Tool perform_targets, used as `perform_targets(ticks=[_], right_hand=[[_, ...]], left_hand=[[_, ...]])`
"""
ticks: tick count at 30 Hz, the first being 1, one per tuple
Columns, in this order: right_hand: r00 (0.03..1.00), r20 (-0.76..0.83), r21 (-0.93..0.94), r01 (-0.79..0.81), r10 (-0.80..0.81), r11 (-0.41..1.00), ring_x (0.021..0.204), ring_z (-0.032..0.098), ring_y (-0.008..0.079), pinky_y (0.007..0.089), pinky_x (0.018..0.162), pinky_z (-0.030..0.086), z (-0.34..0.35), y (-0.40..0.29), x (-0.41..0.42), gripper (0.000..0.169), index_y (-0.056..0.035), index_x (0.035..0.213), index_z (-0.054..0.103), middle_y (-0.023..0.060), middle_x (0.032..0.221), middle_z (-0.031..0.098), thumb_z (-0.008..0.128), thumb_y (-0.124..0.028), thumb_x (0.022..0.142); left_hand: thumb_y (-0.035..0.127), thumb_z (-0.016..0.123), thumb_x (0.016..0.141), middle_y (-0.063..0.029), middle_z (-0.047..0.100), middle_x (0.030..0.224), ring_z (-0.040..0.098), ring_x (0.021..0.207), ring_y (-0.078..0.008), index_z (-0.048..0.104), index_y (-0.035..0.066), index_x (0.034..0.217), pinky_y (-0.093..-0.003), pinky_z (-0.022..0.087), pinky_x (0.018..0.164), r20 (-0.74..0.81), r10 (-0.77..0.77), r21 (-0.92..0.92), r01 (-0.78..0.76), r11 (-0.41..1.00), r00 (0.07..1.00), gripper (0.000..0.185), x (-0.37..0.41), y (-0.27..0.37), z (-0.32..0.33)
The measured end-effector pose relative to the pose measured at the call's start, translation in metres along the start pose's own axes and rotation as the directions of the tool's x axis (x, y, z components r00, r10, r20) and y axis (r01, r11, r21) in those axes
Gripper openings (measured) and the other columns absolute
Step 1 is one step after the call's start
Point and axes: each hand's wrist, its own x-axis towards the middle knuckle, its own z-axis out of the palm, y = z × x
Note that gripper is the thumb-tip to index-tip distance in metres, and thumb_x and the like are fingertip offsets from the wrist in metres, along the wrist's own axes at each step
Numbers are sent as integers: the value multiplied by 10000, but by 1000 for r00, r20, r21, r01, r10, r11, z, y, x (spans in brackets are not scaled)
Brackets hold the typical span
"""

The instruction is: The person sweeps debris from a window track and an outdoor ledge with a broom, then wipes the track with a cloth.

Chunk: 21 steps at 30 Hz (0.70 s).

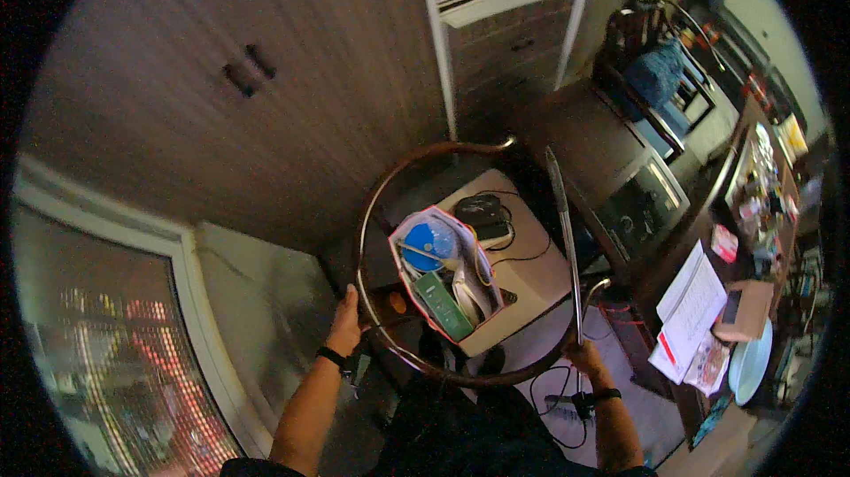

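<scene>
In front of me stands a dark wooden chair with a curved armrest rail (382, 195) looping around its seat. My left hand (345, 327) holds the left side of this rail, its fingers partly hidden behind the wood. At the right, my right hand (584, 356) is around a long metal pole (570, 245) with a grey upper end, close beside the rail. On the seat lies a tan cardboard box (531, 264). An open carton (491, 308) on it contains a blue round item (428, 245), a green box (443, 308) and papers. A black corded device (479, 210) sits beside the carton.
Wooden cabinet doors (299, 132) rise ahead, with a window (119, 344) at the left. A cluttered desk (690, 258) at the right bears papers (694, 298), a small cardboard box (744, 311) and a light-blue basin (750, 364). A black cable (531, 387) loops over the floor.
</scene>
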Motion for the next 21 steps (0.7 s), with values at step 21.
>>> perform_targets(ticks=[21], right_hand=[[993, -87, 454, 112, -82, 884, 547, 578, 185, 309, 446, 461, 13, 45, 50, 184, -52, 874, 635, 53, 715, 621, 768, -78, 750]], left_hand=[[216, 795, 705, -111, 620, 917, 594, 852, -217, 623, -56, 996, -389, 488, 733, -73, 195, 127, -185, 975, 978, 434, 93, -10, 3]])
